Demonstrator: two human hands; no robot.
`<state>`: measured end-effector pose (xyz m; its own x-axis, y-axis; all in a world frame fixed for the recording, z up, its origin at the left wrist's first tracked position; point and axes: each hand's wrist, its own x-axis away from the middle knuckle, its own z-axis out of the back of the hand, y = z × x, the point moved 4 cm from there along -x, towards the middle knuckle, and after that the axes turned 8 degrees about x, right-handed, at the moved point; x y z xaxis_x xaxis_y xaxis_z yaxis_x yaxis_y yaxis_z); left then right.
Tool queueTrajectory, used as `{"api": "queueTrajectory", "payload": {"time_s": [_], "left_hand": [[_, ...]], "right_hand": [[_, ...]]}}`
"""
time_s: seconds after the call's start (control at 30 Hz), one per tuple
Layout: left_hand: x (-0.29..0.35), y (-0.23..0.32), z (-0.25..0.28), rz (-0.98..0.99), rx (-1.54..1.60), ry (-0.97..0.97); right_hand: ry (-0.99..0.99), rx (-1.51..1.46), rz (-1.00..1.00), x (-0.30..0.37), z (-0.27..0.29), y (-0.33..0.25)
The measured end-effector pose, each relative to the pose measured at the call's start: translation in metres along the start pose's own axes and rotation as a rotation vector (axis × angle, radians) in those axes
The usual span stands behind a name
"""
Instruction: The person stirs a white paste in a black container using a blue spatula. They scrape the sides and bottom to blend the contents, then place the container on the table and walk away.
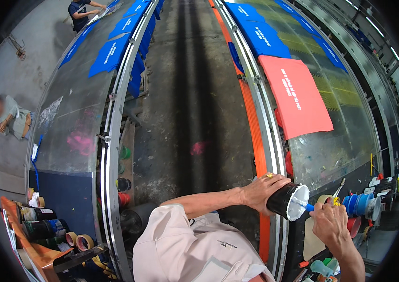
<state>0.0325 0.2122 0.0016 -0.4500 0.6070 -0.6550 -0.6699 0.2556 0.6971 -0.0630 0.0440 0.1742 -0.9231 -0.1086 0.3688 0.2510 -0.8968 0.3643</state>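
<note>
Left hand (261, 191): grips black tub (279, 201), tipped, by right-hand table (333, 160)
Right hand (329, 220): clasps blue tool (309, 207), far end indistinct inside tub
Coral cloth (298, 101): white lettering
Blue cloths (107, 57): print too small

I'm in a fabric-printing workshop: long tables (67, 150) left and right carry white-lettered blue cloths (110, 54) (one coral piece (303, 113) too).
</note>
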Motion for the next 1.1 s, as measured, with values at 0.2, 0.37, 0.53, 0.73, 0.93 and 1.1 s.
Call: {"api": "queueTrajectory", "payload": {"time_s": [0.2, 0.37, 0.53, 0.73, 0.93, 1.1], "left_hand": [[0.002, -0.002, -0.009, -0.009, -0.019, -0.019], [0.007, -0.001, -0.015, 0.047, 0.041, 0.002], [0.005, 0.001, -0.011, 0.071, 0.054, -0.031], [-0.005, 0.010, -0.014, 0.045, 0.078, -0.067], [-0.022, 0.009, -0.009, -0.060, 0.017, -0.068], [-0.008, -0.003, -0.025, 0.034, 0.063, -0.067]], "right_hand": [[-0.102, -0.141, 0.021, 0.006, 0.000, -0.002], [0.046, -0.240, -0.017, 0.019, -0.006, 0.000], [0.405, 0.184, 0.063, 0.017, 0.021, 0.003], [0.216, 0.244, -0.022, 0.028, 0.019, 0.007], [-0.157, -0.119, -0.028, 0.024, 0.012, 0.003], [-0.215, -0.356, -0.055, 0.022, 0.001, 0.000]]}}
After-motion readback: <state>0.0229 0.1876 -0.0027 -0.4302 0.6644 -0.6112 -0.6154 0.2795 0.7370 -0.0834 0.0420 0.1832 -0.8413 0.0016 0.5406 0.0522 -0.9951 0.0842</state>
